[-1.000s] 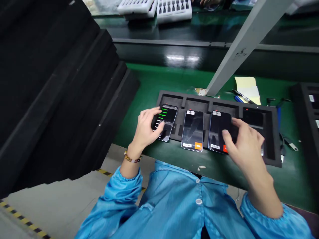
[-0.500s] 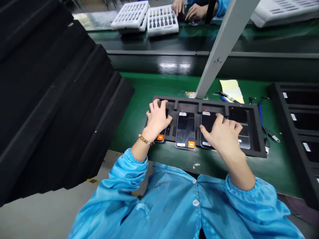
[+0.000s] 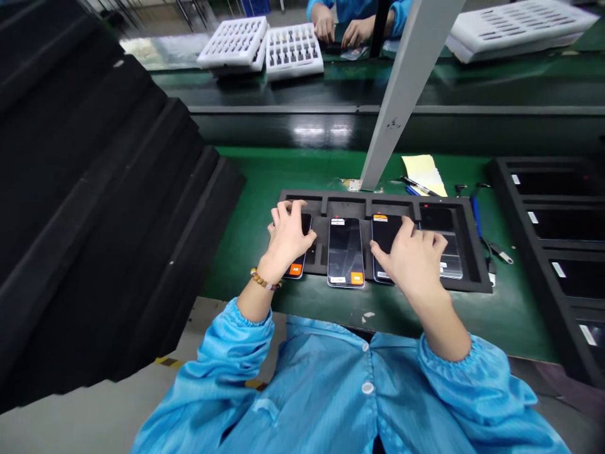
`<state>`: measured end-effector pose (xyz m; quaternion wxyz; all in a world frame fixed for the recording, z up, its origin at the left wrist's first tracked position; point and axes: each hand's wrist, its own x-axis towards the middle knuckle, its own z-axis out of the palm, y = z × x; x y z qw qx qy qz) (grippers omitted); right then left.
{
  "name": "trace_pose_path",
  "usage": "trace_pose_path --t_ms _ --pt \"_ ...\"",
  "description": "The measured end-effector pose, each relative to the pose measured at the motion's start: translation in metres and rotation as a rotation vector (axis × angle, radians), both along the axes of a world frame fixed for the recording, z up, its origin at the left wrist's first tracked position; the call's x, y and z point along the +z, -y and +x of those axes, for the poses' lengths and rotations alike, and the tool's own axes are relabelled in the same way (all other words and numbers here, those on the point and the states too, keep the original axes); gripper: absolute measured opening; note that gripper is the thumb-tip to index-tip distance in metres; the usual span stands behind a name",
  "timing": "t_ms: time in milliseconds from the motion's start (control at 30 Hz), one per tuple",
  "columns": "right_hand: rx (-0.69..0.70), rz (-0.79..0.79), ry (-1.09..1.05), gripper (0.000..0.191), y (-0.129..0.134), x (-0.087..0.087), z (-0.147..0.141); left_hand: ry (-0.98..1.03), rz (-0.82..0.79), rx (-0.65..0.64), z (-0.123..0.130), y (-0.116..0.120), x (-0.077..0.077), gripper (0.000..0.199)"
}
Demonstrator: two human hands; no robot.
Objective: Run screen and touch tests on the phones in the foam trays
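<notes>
My left hand [image 3: 287, 239], palm down with fingers spread and bent, lies over the leftmost smartphone [image 3: 295, 271]; it covers much of that phone. Spread likewise, my right hand [image 3: 416, 255] reaches over another smartphone [image 3: 385, 230], its thumb at the phone's left edge. Whether the fingertips press on either phone, I cannot tell. Between my hands a third smartphone [image 3: 346, 252] rests across the front edge of a black foam tray [image 3: 472, 239], its screen dark with an orange patch at the bottom. A further phone [image 3: 451, 252] sits at the tray's right end, partly behind my right fingers.
Stacked black trays [image 3: 142, 221] rise on the left. Another tray of phones [image 3: 501, 189] stands at right. A grey post [image 3: 392, 113], yellow notepaper [image 3: 424, 171], a pen [image 3: 418, 186] and cables [image 3: 477, 214] lie beyond. Across the line are white trays [image 3: 293, 53] and a co-worker's hands [image 3: 357, 31].
An orange mark now shows at the top of the phone under my right hand, where a white label showed before. The whole view has shifted slightly; both hands keep about the same places.
</notes>
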<state>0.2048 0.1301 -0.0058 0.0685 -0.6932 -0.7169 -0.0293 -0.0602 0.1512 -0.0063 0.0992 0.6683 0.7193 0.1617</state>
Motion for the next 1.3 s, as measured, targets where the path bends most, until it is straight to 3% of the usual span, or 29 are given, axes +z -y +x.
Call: trace_pose_path --t_ms 200,367,533,633,700,1000,1300 --pt "-0.021 -0.023 0.019 0.070 -0.005 0.001 -0.001 0.005 0.002 -0.026 0.000 -0.001 -0.003 0.053" --pt "0.049 0.018 -0.067 0.080 0.001 0.005 0.008 0.093 0.028 -0.038 0.008 0.006 0.012 0.063" --pt "0.069 0.152 -0.360 0.067 0.011 0.010 0.021 0.019 -0.035 -0.205 0.081 0.010 0.029 0.059" --pt "0.025 0.208 -0.451 0.063 0.016 0.007 0.037 -0.084 -0.149 -0.186 0.121 0.000 0.024 0.048" --pt "-0.027 0.234 -0.494 0.061 0.021 0.001 0.052 -0.131 -0.195 -0.167 0.132 -0.006 0.019 0.039" --pt "-0.200 0.400 -0.568 0.053 0.039 -0.015 0.119 -0.204 -0.191 -0.085 0.134 -0.004 0.023 0.028" --pt "-0.199 0.450 -0.603 0.049 0.041 -0.024 0.141 -0.131 -0.256 -0.056 0.138 -0.003 0.028 0.042"
